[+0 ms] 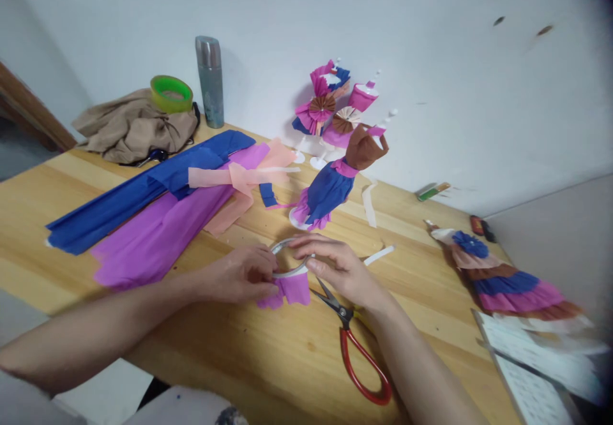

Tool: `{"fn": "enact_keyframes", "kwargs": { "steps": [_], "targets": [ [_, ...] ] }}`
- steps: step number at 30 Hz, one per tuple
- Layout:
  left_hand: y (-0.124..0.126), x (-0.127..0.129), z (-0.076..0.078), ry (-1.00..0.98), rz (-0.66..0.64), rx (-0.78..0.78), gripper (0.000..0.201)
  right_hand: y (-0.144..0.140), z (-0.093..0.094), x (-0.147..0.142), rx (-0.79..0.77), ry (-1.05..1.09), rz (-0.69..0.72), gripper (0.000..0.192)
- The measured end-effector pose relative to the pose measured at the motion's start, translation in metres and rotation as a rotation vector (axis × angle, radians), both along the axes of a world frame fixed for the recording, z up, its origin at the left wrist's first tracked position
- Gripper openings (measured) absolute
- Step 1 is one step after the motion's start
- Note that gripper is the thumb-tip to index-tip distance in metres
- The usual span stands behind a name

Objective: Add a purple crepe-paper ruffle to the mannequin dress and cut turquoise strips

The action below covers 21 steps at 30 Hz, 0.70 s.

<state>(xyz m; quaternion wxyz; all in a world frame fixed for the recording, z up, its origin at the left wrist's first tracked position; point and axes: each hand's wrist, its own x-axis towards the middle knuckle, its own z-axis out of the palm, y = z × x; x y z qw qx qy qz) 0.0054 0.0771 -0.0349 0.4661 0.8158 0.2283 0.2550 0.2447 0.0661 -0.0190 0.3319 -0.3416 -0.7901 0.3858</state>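
Over the table point(287, 348), left hand point(258, 274) curled on a pale ring point(290, 275), right hand point(334, 263) loosely bent, holding its right side, purple paper point(297, 290) and scissors point(343, 314) near.

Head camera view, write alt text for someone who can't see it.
A person's left hand and right hand touch a white ring, with a purple piece below it, over a wooden table. Red-handled scissors lie beside the right hand; three dressed mannequins stand behind, and a blue sheet and purple sheet lie left.
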Motion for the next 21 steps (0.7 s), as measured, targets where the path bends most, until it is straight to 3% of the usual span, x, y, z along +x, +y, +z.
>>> {"fn": "enact_keyframes", "kwargs": {
  "steps": [6,10,15,21],
  "targets": [
    [-0.004,-0.001,0.009,0.006,0.001,-0.166,0.042,0.000,-0.003,0.001,-0.058,0.049,-0.065,0.036],
    [-0.005,-0.002,0.010,-0.049,0.046,-0.378,0.040,0.002,-0.010,0.005,-0.113,0.097,-0.235,0.039],
    [-0.002,-0.004,0.014,-0.191,0.076,-0.685,0.042,0.001,-0.016,0.005,-0.449,0.337,-0.389,0.044],
    [0.000,-0.004,0.023,-0.243,0.089,-0.765,0.038,0.002,-0.015,0.002,-0.784,0.569,-0.454,0.043]
  ]
}}
